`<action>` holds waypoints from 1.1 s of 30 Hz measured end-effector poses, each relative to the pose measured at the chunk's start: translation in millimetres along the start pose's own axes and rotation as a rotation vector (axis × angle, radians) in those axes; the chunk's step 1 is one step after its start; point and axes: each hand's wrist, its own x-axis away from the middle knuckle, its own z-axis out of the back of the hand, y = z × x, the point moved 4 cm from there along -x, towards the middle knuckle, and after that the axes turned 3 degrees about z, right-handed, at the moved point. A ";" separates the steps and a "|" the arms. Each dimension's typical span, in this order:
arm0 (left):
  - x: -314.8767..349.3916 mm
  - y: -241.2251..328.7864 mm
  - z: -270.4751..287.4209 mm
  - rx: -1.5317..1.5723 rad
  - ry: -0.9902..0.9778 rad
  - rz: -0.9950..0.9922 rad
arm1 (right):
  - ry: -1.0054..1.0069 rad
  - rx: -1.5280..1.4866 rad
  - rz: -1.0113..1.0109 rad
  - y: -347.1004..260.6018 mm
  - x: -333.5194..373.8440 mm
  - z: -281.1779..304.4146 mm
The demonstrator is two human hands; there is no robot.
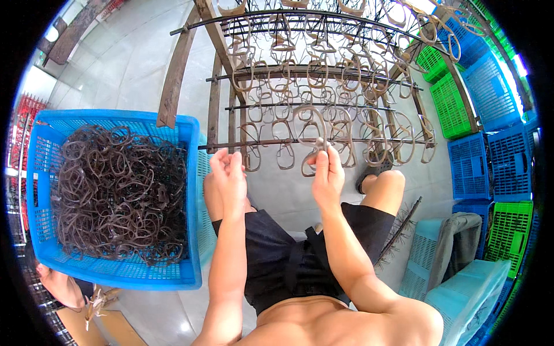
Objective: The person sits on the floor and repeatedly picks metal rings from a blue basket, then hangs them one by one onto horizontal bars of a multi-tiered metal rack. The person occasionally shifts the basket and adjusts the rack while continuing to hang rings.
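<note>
My right hand point(328, 179) pinches a pale brown eyeglass frame point(295, 124) between thumb and fingertips, its two loops standing one above the other. It is held up before the lowest black rod point(265, 142) of a rack. Many similar frames point(283, 144) dangle in rows from the rack's rods. My left hand point(229, 180) is raised beside the left part of that lowest rod, fingers bent and drawn together. What its fingertips hold, if anything, is hidden. Left of it stands a blue plastic crate point(193, 230) heaped with dark brown frames point(121, 196).
Wooden posts point(176, 75) carry the rack's rods. Blue crates point(490, 86) and green crates point(450, 104) are stacked along the right. Pale turquoise crates point(421, 254) stand at lower right, near a spiky rod point(404, 228) on the floor. Another person's arm point(60, 285) shows at lower left.
</note>
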 end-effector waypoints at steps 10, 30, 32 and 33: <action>22.0 -27.2 -57.9 -0.075 -0.261 -0.111 | 0.361 -0.315 -0.353 26.6 -6.4 -40.8; 18.3 -32.2 -91.2 0.305 -0.321 -0.001 | 0.360 -0.490 -0.346 35.6 -11.0 -44.9; 18.7 -29.1 -90.4 0.281 -0.309 -0.038 | 0.325 -0.511 -0.339 36.7 -13.9 -41.4; 17.3 -30.3 -86.2 0.287 -0.301 -0.038 | 0.318 -0.527 -0.344 35.6 -13.1 -44.7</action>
